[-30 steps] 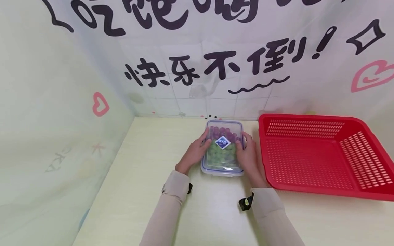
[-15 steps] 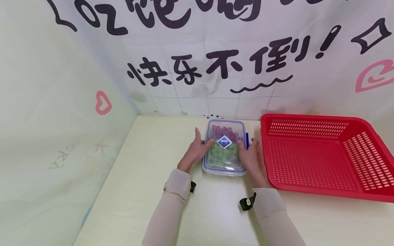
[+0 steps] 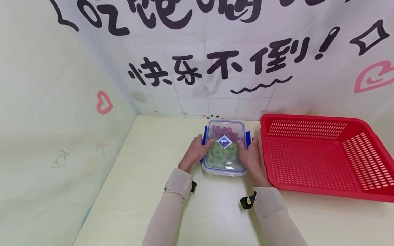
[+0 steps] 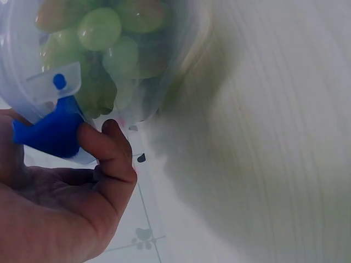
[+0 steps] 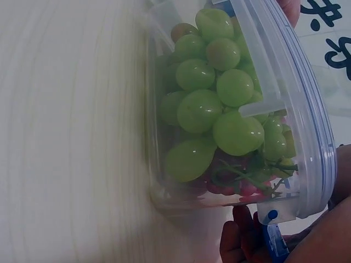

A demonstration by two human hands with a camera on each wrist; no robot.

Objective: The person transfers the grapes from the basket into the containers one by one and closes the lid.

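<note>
A clear lidded food container (image 3: pixel 229 164) sits on the table, with green grapes (image 5: pixel 199 110) at its near end and purple grapes (image 3: pixel 224 130) at its far end. A blue diamond label marks the lid. My left hand (image 3: pixel 197 150) grips the left side, thumb on the lid. In the left wrist view its curled fingers (image 4: pixel 112 159) touch a blue latch (image 4: pixel 55 129) that tilts outward. My right hand (image 3: pixel 250 155) holds the right side, thumb on the lid. Its fingers (image 5: pixel 233 238) lie beside another blue latch (image 5: pixel 276 244), swung out from the container.
Close on the right stands a red perforated plastic basket (image 3: pixel 307 164). Behind the pale table (image 3: pixel 154 153) hangs a printed white sheet (image 3: pixel 191 37) with black lettering. A second pale sheet (image 3: pixel 46 119) borders the left.
Blue latches on the container's two sides now stick outward, the right one first, then the left. My left fingers have drawn down to the left latch. The container stays in place.
</note>
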